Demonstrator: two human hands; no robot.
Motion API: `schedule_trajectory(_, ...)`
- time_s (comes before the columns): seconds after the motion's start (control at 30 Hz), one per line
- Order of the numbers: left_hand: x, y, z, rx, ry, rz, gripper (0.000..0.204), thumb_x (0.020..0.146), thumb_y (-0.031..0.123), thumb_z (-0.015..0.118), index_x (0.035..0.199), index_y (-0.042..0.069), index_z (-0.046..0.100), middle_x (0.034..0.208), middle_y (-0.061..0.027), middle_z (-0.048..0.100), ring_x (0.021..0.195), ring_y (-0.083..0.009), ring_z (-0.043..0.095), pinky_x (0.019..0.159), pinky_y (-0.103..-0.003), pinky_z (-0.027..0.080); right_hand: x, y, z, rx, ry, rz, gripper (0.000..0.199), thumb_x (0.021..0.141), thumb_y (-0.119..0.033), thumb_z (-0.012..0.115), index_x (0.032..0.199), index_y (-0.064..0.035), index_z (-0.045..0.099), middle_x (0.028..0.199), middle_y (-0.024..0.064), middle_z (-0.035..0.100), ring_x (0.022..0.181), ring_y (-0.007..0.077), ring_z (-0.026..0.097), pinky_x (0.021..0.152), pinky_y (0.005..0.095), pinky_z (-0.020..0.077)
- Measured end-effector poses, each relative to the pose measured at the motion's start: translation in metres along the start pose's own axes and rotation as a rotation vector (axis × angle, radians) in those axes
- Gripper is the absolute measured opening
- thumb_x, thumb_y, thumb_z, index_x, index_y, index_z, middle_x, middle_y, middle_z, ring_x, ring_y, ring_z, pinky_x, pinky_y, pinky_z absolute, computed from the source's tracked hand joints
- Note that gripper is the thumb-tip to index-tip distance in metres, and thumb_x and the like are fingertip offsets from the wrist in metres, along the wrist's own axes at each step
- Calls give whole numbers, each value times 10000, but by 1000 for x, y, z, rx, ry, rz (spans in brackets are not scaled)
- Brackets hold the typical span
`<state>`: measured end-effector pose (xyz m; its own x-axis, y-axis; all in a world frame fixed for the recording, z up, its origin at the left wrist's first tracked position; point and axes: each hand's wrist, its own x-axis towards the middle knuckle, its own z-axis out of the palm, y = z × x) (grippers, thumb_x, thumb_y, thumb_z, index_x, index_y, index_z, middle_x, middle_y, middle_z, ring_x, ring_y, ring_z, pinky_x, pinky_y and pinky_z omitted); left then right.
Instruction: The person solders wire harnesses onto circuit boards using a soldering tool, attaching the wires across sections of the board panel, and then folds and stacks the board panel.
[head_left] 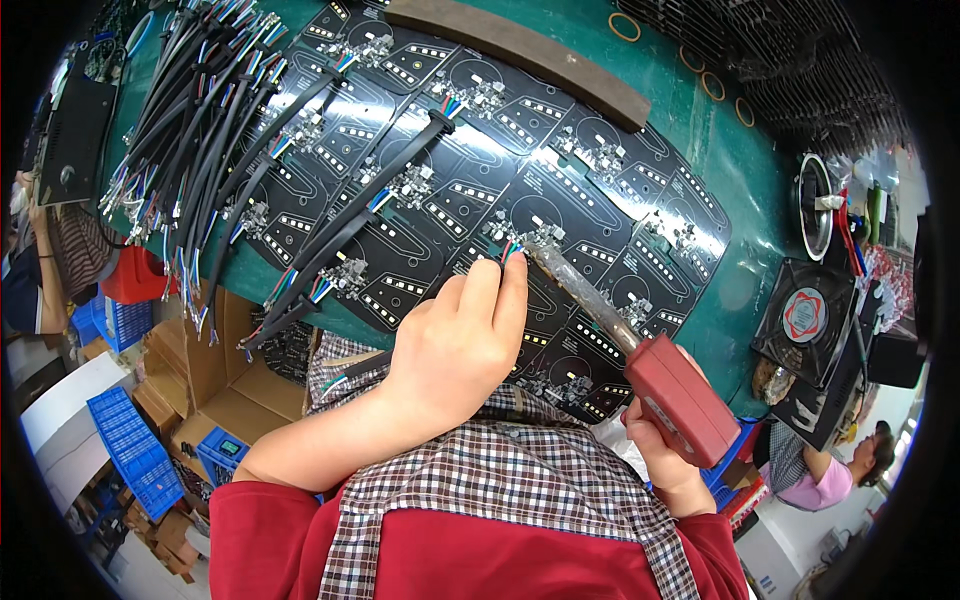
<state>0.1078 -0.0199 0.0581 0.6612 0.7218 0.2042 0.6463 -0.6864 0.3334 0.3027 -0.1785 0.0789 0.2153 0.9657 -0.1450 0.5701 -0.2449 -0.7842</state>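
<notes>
Centrally on the green desk [700, 150] lies the black circuit panel [480, 190]. Right hand [665, 455] is closed around the red soldering gun [655, 375]; left hand [460, 340] pinches the coloured wire ends [511, 250] near the panel's front edge.

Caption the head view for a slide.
Left hand pinches coloured wires onto a black circuit panel while right hand applies a red-handled soldering iron.

The black circuit boards [560, 215] had a glossy, light-catching finish. The soldering gun [680, 398] had a matt red plastic body and a dull, stained metal barrel. The green table cover [745, 190] looked smooth. The cables [215, 110] wore matt black sheathing. The checked apron [510, 480] was woven cloth.
</notes>
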Motion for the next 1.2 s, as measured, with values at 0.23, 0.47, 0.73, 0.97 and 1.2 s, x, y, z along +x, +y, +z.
schedule_trajectory(0.23,-1,-2,1,38,-1,18,446,654,10,584,1099,-1,594,767,-46,456,591,-153,513,465,-265,432,-3,-8,-2,445,2,255,742,748,-293,741,1297,56,386,951,117,650,668,104,572,629,237,472)
schedule_trajectory(0.47,-3,-12,9,-43,71,116,424,656,50,578,1073,-28,583,759,-42,426,610,-130,502,448,-209,433,-5,-5,0,517,-6,274,778,740,-262,753,1325,51,347,953,131,648,695,122,596,642,238,484)
schedule_trajectory(0.73,-1,-1,4,-13,-1,48,447,653,-9,572,1100,-26,582,772,-63,443,611,-173,516,509,-272,450,-23,21,-1,361,-80,317,733,743,-237,748,1302,59,378,918,98,645,729,146,621,685,263,503)
schedule_trajectory(0.97,2,1,5,10,-32,71,456,654,7,573,1107,-48,566,782,-70,431,654,-173,522,523,-261,460,-12,-1,5,470,-34,333,774,738,-253,752,1335,5,332,1017,133,605,690,139,591,620,242,487)
schedule_trajectory(1.2,-3,-1,-2,16,-34,50,448,677,24,563,1118,-48,548,772,-66,436,635,-173,510,505,-258,450,9,-31,-9,735,265,288,838,675,-360,780,1294,-1,344,1046,170,575,576,140,532,510,237,438)
